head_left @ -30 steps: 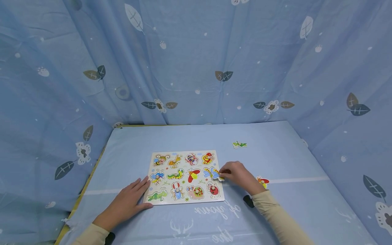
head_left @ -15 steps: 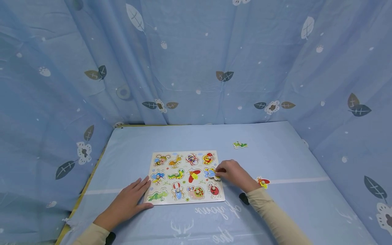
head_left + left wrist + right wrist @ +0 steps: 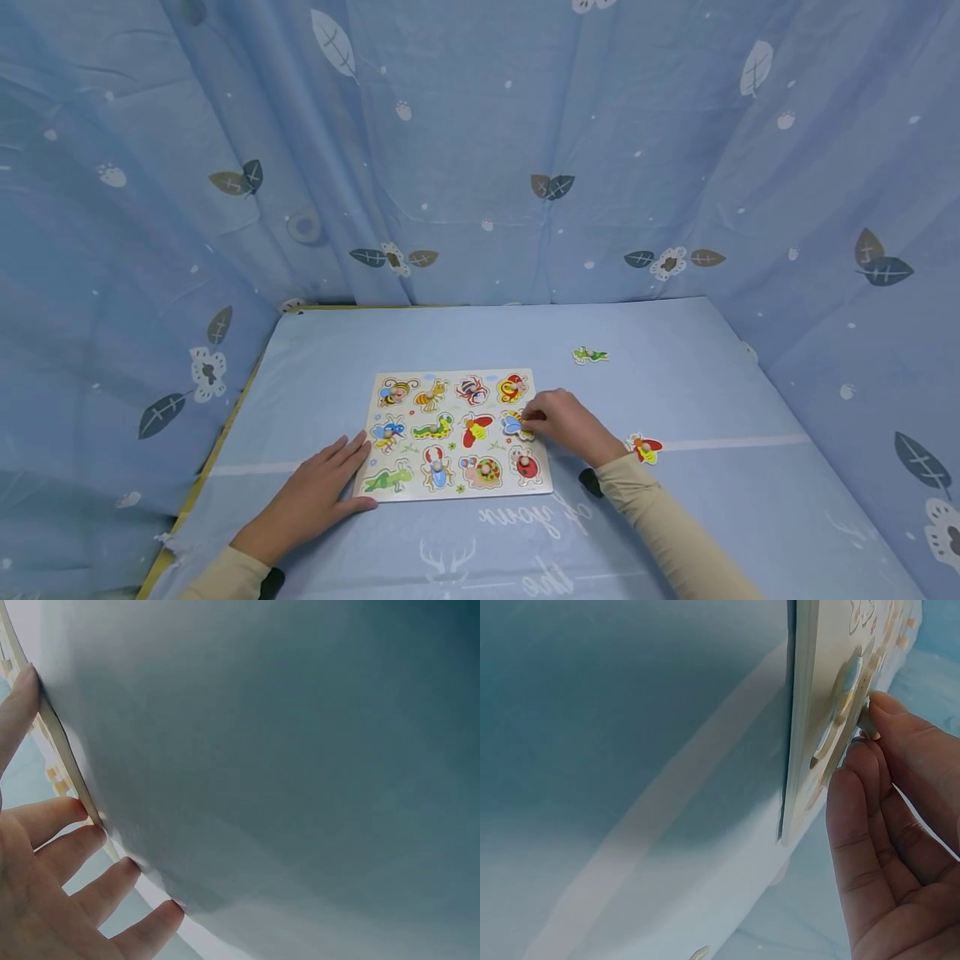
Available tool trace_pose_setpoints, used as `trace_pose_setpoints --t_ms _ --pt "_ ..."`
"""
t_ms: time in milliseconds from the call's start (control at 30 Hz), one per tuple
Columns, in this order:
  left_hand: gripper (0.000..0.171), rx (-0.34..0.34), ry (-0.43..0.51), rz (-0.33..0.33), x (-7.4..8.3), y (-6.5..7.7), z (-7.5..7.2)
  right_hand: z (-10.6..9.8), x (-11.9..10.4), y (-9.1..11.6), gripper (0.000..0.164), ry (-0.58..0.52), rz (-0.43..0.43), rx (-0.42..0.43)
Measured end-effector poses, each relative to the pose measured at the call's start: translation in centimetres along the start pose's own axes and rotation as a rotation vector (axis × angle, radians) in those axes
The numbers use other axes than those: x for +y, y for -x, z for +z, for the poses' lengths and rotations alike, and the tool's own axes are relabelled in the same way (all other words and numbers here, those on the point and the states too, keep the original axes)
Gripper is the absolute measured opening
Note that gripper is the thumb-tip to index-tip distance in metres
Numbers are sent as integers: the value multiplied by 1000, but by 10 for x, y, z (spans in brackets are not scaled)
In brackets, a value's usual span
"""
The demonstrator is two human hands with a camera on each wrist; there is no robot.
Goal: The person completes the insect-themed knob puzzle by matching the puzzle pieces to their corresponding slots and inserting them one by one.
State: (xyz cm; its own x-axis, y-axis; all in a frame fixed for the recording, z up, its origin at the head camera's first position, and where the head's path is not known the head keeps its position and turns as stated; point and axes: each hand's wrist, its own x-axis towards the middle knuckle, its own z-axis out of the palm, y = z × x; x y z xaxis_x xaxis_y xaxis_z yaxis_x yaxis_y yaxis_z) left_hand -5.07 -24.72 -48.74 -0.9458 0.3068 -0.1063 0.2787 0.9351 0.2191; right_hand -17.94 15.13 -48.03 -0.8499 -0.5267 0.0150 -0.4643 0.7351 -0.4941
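Observation:
A wooden peg puzzle board with rows of bright insect pictures lies flat on the table. At its right side my right hand pinches the knob of a blue-winged, yellow-striped insect puzzle piece between thumb and fingers. In the right wrist view that piece lies over the board's face; whether it sits fully in its recess I cannot tell. My left hand rests at the board's left edge with straight, spread fingers, the fingertips touching the edge in the left wrist view.
A loose green grasshopper piece lies beyond the board to the right. Close to my right sleeve is a loose red-winged insect piece. Blue patterned curtains enclose the cloth-covered table at the back and sides.
My right hand has moved slightly left over the board, bringing the blue-winged puzzle piece onto its matching picture. My left hand stays at the board's edge.

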Motion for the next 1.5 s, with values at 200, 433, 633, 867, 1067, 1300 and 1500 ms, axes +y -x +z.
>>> trace_pose_setpoints --t_ms 200,433,633,867,1067,1300,1500 --pt "93 5 -5 4 1 1 -1 0 -2 -2 7 -6 9 -18" --pt "93 7 -8 0 0 1 0 1 -3 -6 7 -6 13 -30" --pt "95 11 -17 -6 0 0 2 4 -3 -8 6 11 5 -28" --pt "94 13 -23 3 1 0 1 7 -1 -10 5 -3 25 -42" --pt "93 4 -17 -8 0 -1 1 10 -1 -11 5 -7 32 -32" --pt "97 -3 -3 -13 -1 -1 3 7 -3 -7 7 -1 24 -41" --pt "97 6 -11 -9 -2 -1 3 -3 6 12 20 27 35 6"
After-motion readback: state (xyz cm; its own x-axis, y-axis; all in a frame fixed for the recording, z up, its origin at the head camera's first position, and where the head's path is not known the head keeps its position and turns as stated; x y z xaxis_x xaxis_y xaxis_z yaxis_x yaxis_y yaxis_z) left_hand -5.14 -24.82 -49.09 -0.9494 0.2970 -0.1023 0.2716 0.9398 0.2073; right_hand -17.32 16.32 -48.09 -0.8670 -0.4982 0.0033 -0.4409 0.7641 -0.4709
